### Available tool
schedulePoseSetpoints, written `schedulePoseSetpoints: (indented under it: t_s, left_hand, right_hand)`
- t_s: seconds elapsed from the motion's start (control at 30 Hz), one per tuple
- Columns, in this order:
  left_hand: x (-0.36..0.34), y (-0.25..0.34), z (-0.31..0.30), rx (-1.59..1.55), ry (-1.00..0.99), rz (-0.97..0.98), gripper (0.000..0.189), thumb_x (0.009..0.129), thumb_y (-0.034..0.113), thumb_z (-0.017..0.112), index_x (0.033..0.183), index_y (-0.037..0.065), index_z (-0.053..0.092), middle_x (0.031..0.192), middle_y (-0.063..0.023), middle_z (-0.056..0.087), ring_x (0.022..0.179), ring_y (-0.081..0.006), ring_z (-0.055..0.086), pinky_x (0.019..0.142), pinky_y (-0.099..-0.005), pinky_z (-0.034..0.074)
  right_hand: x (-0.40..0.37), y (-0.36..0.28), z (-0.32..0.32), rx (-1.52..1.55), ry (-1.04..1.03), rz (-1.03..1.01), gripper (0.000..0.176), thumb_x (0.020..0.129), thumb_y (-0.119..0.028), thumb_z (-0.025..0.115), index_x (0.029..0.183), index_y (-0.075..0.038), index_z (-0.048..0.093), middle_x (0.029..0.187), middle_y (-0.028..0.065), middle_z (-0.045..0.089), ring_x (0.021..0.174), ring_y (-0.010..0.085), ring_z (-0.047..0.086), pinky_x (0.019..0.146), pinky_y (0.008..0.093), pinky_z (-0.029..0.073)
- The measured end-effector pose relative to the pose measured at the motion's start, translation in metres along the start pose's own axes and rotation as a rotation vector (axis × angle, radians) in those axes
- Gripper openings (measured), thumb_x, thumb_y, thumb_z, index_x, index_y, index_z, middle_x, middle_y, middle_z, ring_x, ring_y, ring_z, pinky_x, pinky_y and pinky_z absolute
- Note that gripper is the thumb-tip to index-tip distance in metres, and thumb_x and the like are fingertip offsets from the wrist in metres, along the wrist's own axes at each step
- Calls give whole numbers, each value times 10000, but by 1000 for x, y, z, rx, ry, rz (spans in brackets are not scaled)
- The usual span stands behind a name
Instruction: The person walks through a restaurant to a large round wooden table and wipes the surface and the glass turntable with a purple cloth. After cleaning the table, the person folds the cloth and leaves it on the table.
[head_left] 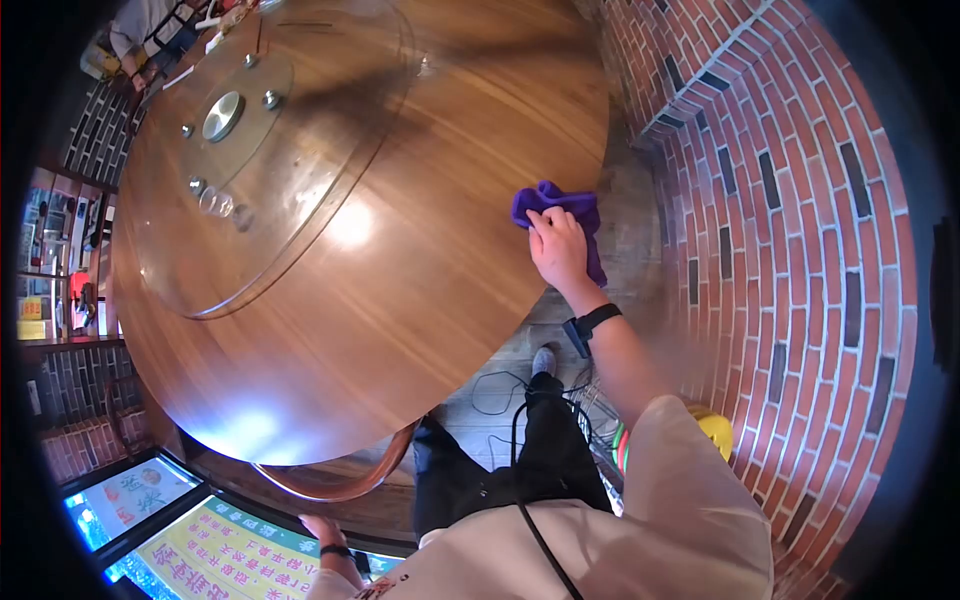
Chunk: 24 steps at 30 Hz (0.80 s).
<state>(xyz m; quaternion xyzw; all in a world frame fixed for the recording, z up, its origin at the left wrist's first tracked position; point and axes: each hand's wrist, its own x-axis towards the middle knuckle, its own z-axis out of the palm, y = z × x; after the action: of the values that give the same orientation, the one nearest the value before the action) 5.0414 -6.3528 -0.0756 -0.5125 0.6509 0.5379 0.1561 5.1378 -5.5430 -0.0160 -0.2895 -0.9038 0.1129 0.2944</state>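
Head view, right hand (558, 245): gripping cloth (562, 203) at table's (430, 300) right edge.
Left hand (325, 528): near chair (340, 482), can't tell its grip.
Room: brick wall (780, 250) close beside that edge.

One head-worn fisheye view, tilted steeply down over the person's own chest and legs. Round wooden surface (400, 300) fills centre-left, close, with the right hand (557, 250) at arm's reach on its edge. Brick wall (800, 250) curves down the right. Dark vignette rings the frame.
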Motion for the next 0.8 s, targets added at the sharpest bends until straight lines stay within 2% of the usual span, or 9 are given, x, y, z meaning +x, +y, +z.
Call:
schedulePoseSetpoints:
  t_s: [0.03, 0.07, 0.1, 0.17, 0.27, 0.33, 0.43, 0.63, 0.8]
  left_hand:
    - [-26, -20, -7, 137, 101, -43, 573, 1032, 536, 381, 1458, 197, 559, 1483, -92, 571, 1310, -283, 571, 1018, -509, 492]
    - [7, -58, -30, 314, 139, -101, 203, 981, 491, 490, 917, 299, 508, 795, -22, 396, 616, -228, 394, 505, -403, 379]
    - [-34, -88, -1, 362, 294, -284, 298, 987, 317, 488, 1187, 244, 695, 1177, -73, 673, 1039, -265, 650, 796, -502, 522]
    - [-113, -121, 40, 490, -153, -464, 182, 1005, 314, 537, 1067, 182, 647, 943, -21, 651, 974, -232, 636, 815, -482, 496]
    - [-142, -157, 116, 457, -532, -350, 375, 1057, 374, 488, 1339, 133, 542, 1268, -73, 602, 1183, -244, 574, 954, -479, 471]
    - [-211, -136, 185, 420, -736, -247, 385, 1061, 385, 489, 1356, 140, 523, 1351, -103, 575, 1228, -288, 568, 1026, -477, 451]
    - [-288, -109, 256, 341, -651, -91, 390, 1062, 408, 471, 1358, 159, 526, 1322, -99, 620, 1263, -292, 568, 1058, -480, 434]
    - [-284, -85, 283, -160, -592, -101, 567, 1079, 589, 283, 1329, 154, 548, 1403, -121, 603, 1327, -330, 542, 1064, -499, 435]
    - [-262, -87, 293, -260, -414, -105, 683, 1070, 635, 225, 1335, 90, 538, 1342, -126, 630, 1291, -351, 567, 1055, -491, 424]
  right_hand:
    - [8, 27, -1, -11, 26, -11, 241, 880, -127, 690, 1116, -95, 728, 959, 82, 595, 900, 310, 592, 771, 439, 500]
    - [11, 50, -4, -21, 40, -12, 231, 884, -135, 693, 1110, -93, 725, 950, 76, 592, 896, 304, 593, 764, 436, 499]
    - [19, 74, -4, 14, 62, 39, 247, 899, -122, 675, 1139, -81, 714, 941, 85, 593, 899, 319, 595, 780, 441, 508]
    - [34, 110, -4, 12, 142, 72, 197, 918, -115, 641, 1103, -72, 698, 942, 114, 602, 897, 338, 601, 789, 453, 513]
    - [47, 112, -7, 151, -27, 99, 138, 921, -101, 612, 1038, -61, 673, 940, 144, 606, 895, 348, 608, 777, 467, 514]
    - [36, 74, -13, 235, -79, 45, 95, 943, -102, 598, 1006, -59, 655, 972, 163, 621, 896, 370, 618, 763, 478, 524]
    - [-3, 13, -8, 331, -142, -146, 136, 899, -144, 587, 1004, -86, 652, 932, 101, 586, 886, 290, 606, 693, 441, 515]
    - [-31, -56, -16, 623, -248, -307, 245, 883, -165, 600, 1106, -102, 678, 995, 53, 619, 976, 241, 602, 841, 395, 479]
    - [-8, -29, -16, 410, -346, -472, 337, 911, -200, 591, 1203, -66, 693, 1305, 109, 664, 1271, 288, 575, 1081, 488, 404]
